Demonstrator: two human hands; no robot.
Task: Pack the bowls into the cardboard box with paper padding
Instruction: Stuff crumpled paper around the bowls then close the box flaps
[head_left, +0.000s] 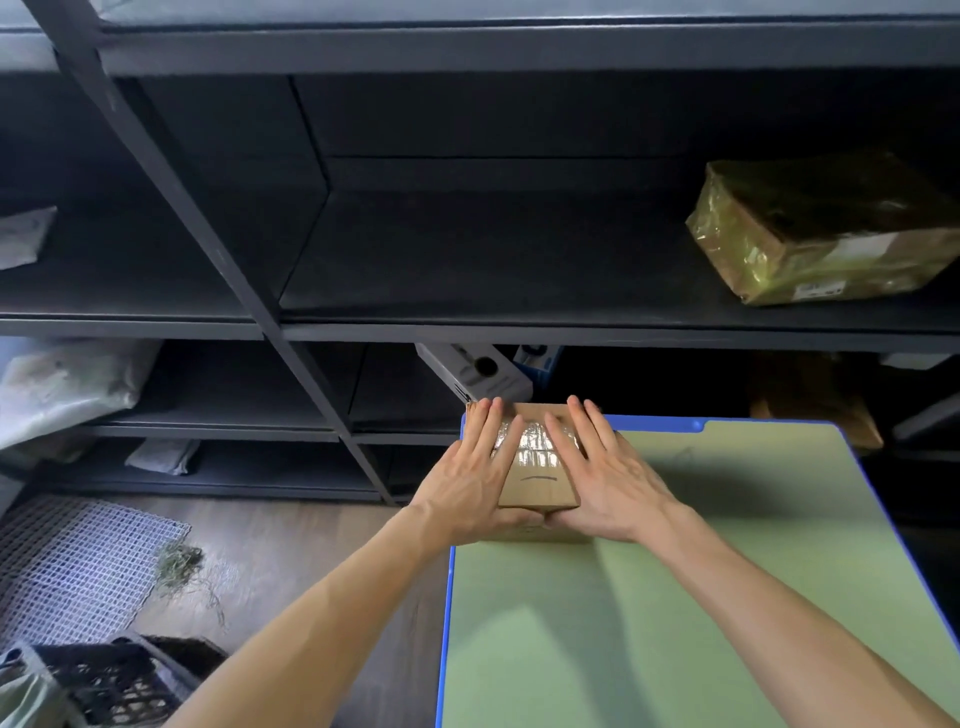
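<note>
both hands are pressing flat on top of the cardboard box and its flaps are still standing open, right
Not quite. The head view shows the left hand and right hand lying flat on top of the cardboard box, but its flaps are closed, with shiny tape across the top seam. No flap stands open.

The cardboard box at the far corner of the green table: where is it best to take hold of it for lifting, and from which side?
Grip the cardboard box by its two opposite side walls, one hand from each side. The taped top is flat and offers no handle, and both hands, left hand and right hand, already flank it.
</note>
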